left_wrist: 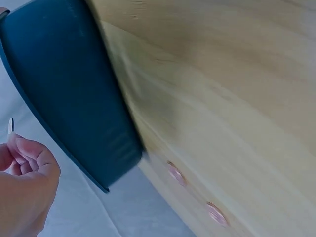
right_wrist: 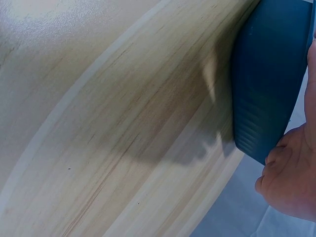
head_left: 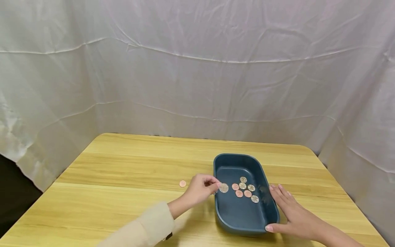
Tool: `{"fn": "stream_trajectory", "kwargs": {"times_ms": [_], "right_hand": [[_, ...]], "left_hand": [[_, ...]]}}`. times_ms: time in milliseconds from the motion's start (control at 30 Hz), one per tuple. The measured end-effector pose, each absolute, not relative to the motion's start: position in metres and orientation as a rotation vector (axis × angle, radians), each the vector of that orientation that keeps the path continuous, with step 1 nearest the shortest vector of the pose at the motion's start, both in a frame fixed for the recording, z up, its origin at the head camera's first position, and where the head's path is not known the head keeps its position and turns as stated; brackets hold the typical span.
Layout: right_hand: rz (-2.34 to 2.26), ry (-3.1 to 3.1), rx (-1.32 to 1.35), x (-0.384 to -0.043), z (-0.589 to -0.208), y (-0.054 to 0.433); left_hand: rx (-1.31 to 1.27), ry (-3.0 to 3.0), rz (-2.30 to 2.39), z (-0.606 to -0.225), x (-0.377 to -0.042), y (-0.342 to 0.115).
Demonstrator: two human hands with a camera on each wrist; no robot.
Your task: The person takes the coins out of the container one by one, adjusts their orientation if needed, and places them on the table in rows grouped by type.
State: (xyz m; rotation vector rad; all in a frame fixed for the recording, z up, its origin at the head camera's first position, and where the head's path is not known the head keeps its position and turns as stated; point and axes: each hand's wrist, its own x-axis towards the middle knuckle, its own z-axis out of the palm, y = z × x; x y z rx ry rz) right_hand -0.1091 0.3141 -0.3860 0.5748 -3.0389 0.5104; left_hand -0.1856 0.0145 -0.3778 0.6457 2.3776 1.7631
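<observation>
My left hand (head_left: 200, 187) pinched a coin (head_left: 224, 188) between thumb and fingers, above the left side of a dark blue bin (head_left: 243, 216) where seven other coins (head_left: 239, 194) lay. My right hand (head_left: 293, 214) lay outstretched, gripping nothing, against the bin's right rim.

No words, numbers, brands or signs can be read. Faint stamped marks are seen on the coins (head_left: 242, 185) inside the bin (head_left: 240, 214), on the larger coin (head_left: 223, 187) held over the bin's left side, and on the two copper coins (left_wrist: 217, 215) outside the bin, but they are too small or blurred to be made out.
</observation>
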Motion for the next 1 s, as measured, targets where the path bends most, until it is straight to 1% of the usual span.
{"fn": "stream_trajectory", "kwargs": {"times_ms": [233, 533, 733, 1000], "right_hand": [[0.522, -3.049, 0.565, -0.11, -0.386, 0.313], [0.506, -3.041, 0.573, -0.11, -0.386, 0.314], [0.524, -3.037, 0.576, -0.11, -0.387, 0.315], [0.508, -3.03, 0.589, -0.11, -0.388, 0.316]], "left_hand": [[0.572, 2.407, 1.762, -0.384, -0.187, -0.013], [0.347, 2.514, 1.631, -0.4, -0.19, -0.045], [0.214, 2.473, 1.566, -0.41, -0.19, -0.047], [0.219, 2.525, 1.473, -0.416, -0.191, -0.037]]}}
